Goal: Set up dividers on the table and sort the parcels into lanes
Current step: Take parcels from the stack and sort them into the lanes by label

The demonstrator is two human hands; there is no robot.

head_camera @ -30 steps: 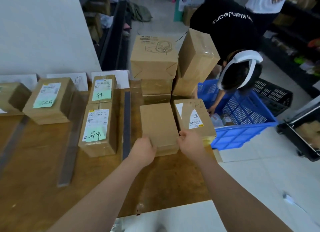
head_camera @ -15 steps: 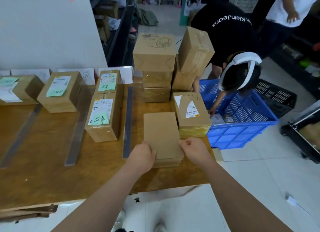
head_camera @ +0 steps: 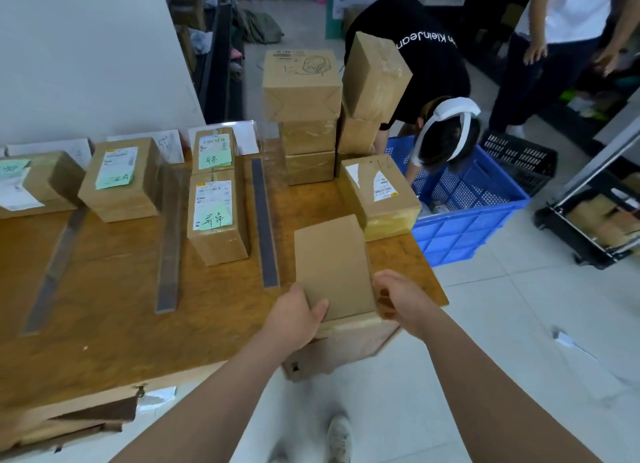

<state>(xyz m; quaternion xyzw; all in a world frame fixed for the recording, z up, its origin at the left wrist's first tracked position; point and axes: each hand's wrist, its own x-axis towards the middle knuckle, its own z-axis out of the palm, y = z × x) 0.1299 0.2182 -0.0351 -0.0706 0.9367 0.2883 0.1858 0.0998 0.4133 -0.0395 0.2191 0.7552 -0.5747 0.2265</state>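
**PLAIN PARCEL DRAWN BACK TO NEAR EDGE**

Noted over the last second: plain brown cardboard parcel (head_camera: 330,261) drawn away from beside the white-labelled brown parcel (head_camera: 377,194), toward the near edge of the worn wooden table (head_camera: 104,306). Now lying with near end at that edge, possibly just over it. Far end just beside the white-labelled parcel's near corner. Cannot tell whether lifted clear of the wood or only slid.

Grasped at both near corners. By the left hand (head_camera: 298,319): thumb on the top face, fingers round the left corner. By the right hand (head_camera: 398,298): fingers curled round the right corner. Neither hand slack.

Positioned right of the rightmost dark grey strip divider (head_camera: 265,223), so outside the lanes already in use. Left of that divider, green-stickered labelled parcels (head_camera: 214,216) standing in the lane, bounded by a second grey strip (head_camera: 169,248).

No label visible on the upturned face. Judged: singled out from the unsorted lot and brought in for handling. Likely to need turning over to find the address side before choosing a lane.

Sorting under way, not finished: tall stack of brown boxes (head_camera: 301,116) at the far edge yet to be placed.

Beyond the table: blue perforated plastic crate (head_camera: 467,216), person in a black top (head_camera: 422,47) bent over it.
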